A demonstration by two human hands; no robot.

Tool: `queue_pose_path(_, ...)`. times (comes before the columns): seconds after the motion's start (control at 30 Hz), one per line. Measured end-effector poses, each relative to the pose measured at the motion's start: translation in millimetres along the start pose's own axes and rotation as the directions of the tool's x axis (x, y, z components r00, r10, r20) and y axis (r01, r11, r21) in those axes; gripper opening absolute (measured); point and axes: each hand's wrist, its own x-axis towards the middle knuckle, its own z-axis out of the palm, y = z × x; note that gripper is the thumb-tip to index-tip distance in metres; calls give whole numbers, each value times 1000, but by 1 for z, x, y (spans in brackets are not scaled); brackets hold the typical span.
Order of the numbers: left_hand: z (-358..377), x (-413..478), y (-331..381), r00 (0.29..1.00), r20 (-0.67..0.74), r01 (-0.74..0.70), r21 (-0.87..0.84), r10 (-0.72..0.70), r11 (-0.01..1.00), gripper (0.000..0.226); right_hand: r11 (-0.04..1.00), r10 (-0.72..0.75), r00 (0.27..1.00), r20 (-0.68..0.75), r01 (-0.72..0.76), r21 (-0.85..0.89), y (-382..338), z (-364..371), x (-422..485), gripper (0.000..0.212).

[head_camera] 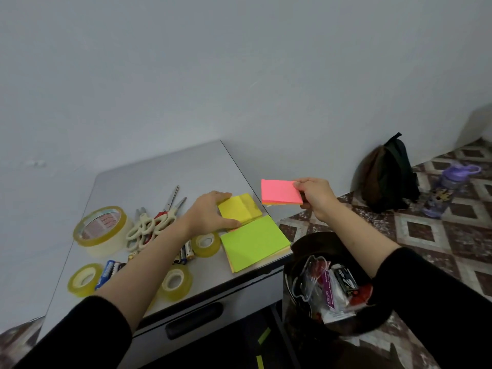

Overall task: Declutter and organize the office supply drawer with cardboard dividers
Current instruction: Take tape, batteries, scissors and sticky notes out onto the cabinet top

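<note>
My left hand [210,211] grips a yellow sticky-note pad [241,209] lying on the grey cabinet top [170,169], thumb on its near edge and fingers on its far edge. A lime-green pad [254,242] lies just in front of it near the front right corner. My right hand [316,197] pinches a pink sticky-note pad [281,191] by its right edge and holds it in the air past the cabinet's right edge. The drawer front with its black handle [194,319] is closed below.
On the cabinet top lie scissors [153,221], a large tape roll [102,230], three small tape rolls [206,243] [83,279] [175,282] and batteries [109,271]. A black bin [295,251] of wrappers stands at the right. A backpack [386,174] and purple bottle [450,190] sit on the tiled floor.
</note>
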Motion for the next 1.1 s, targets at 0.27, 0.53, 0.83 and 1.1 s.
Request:
queue_pose_path(0.27, 1, 3, -11, 999, 23, -29, -70, 31, 997, 73, 999, -10, 999, 49, 13, -50, -4, 15, -3, 25)
queue_pose_path(0.53, -15, -4, -34, 984, -176, 7, -106, -26, 994, 55, 980, -65, 984, 168, 94, -173, -14, 45, -4, 8)
queue_pose_path(0.83, -14, -12, -43, 978, -199, 32, -127, -57, 991, 52, 959, -93, 973, 213, 145, -242, 0, 73, -7, 12)
queue_pose_path(1.1, -13, -16, -47, 983, -173, 44, -135, -67, 990, 52, 824, -252, 949, 189, 313, -472, 2, 77, -3, 12)
